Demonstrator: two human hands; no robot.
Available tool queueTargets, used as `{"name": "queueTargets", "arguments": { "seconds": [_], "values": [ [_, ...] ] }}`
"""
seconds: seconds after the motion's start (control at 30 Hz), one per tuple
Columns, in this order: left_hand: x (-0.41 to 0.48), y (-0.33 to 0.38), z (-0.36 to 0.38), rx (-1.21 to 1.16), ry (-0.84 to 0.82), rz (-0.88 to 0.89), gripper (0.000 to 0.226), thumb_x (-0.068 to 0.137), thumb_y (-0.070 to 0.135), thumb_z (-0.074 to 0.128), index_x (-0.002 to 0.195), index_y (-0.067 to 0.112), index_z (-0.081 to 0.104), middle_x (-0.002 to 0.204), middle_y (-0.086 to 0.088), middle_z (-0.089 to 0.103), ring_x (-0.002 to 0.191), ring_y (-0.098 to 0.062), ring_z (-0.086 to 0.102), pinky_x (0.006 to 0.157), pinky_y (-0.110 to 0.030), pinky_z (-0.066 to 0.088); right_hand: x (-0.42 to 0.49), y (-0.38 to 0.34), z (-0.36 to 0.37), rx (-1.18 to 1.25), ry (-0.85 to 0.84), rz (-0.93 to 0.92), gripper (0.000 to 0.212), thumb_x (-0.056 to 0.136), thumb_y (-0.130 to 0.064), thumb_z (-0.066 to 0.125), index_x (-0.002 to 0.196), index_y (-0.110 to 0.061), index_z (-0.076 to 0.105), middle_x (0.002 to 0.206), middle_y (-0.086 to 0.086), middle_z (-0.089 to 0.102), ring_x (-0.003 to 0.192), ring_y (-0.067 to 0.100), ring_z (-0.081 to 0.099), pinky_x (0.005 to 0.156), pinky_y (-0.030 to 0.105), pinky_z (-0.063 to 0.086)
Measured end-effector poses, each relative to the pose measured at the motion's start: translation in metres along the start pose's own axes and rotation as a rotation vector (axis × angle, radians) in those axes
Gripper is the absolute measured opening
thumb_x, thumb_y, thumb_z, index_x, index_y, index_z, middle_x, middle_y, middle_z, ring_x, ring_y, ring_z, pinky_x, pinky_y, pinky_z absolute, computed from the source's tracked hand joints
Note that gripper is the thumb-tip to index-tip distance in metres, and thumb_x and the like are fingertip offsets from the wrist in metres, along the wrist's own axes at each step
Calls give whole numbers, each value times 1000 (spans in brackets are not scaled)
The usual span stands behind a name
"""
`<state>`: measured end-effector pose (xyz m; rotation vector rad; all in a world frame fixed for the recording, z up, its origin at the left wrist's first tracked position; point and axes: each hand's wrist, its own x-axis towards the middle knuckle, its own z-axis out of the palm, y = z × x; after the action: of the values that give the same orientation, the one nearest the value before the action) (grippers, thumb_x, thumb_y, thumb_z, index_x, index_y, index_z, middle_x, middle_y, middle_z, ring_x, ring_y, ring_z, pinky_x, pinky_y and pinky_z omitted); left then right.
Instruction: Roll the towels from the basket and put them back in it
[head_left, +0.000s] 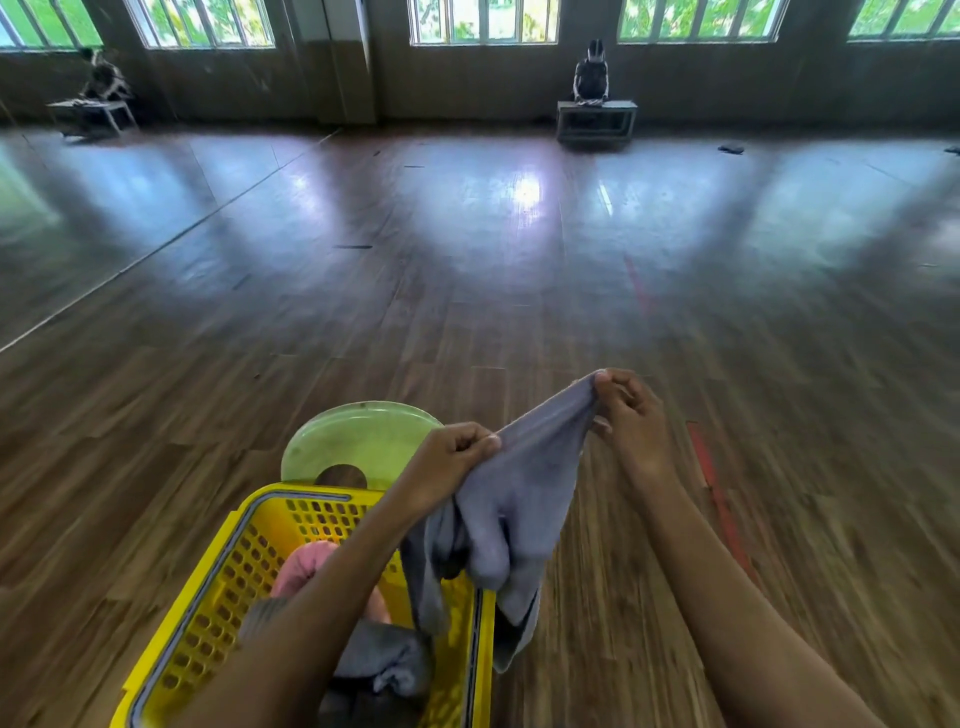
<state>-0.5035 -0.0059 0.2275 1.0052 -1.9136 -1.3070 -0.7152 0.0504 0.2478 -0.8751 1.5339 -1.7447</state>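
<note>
Both forearms reach in from the frame's bottom; left hand (452, 457) and right hand (631, 415) each pinch the grey-blue towel (511, 499), stretched above the yellow basket (208, 597) at lower centre, holding a pink towel (304, 566).

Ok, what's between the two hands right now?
In the head view, only the lavender-grey towel spans from left hand to right hand, each pinching its top edge; the rest hangs over the yellow basket.
</note>
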Motion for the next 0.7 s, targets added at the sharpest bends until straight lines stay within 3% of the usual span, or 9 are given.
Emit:
{"name": "queueTargets", "arguments": {
  "seconds": [0.1, 0.2, 0.3, 0.4, 0.53, 0.6, 0.7],
  "values": [
    [1, -4, 0, 13, 72, 1, 20, 94, 21, 61, 77, 14, 68, 72, 11, 64, 70, 0, 54, 69, -25, 44, 6, 1, -2, -205, -27, -30, 16, 99, -19, 52, 102, -10, 66, 98, 3, 66, 91, 15, 61, 77, 30, 51],
    [19, 14, 8, 35, 85, 65, 17, 92, 24, 62, 77, 19, 68, 73, 9, 64, 71, 0, 53, 69, -29, 45, -10, 3, 25, -289, -236, -40, 20, 101, -15, 45, 103, -11, 65, 101, 2, 64, 90, 12, 59, 81, 18, 46],
    [28, 26, 14, 62, 79, 71, 16, 90, 30, 61, 79, 26, 72, 78, 8, 72, 74, -1, 61, 74, -33, 51, -22, 6, 40, -283, -378, -14, 24, 102, -29, 47, 103, -13, 65, 95, 3, 66, 91, 10, 62, 85, 28, 50],
    [28, 31, 17, 62, 98, 43, 18, 92, 28, 60, 83, 24, 75, 82, 6, 74, 80, -6, 68, 78, -35, 55, -23, 6, 39, -316, -288, -69, 26, 101, -29, 46, 92, -8, 58, 88, 15, 59, 77, 11, 56, 72, 29, 49],
    [23, 32, 23, 19, 44, 37, 21, 94, 21, 56, 84, 29, 73, 86, 7, 74, 85, -5, 67, 81, -30, 53, -30, 9, 37, -385, -167, -196, 23, 102, -22, 44, 86, -9, 54, 86, 8, 57, 75, 11, 55, 66, 16, 44],
    [21, 32, 23, 17, 19, 29, 20, 95, 21, 56, 83, 26, 72, 84, 7, 72, 81, -5, 65, 78, -28, 52, -26, 7, 33, -389, -94, -183, 23, 102, -21, 44, 88, -8, 56, 79, 5, 59, 68, 9, 55, 59, 14, 43],
    [14, 21, 15, 22, 28, 8, 20, 95, 18, 58, 78, 14, 68, 75, 7, 63, 72, -3, 53, 71, -27, 44, -6, 1, 14, -385, 100, -145, 19, 101, -16, 44, 93, -10, 60, 83, -2, 60, 77, 12, 55, 61, 5, 37]
  ]
}}
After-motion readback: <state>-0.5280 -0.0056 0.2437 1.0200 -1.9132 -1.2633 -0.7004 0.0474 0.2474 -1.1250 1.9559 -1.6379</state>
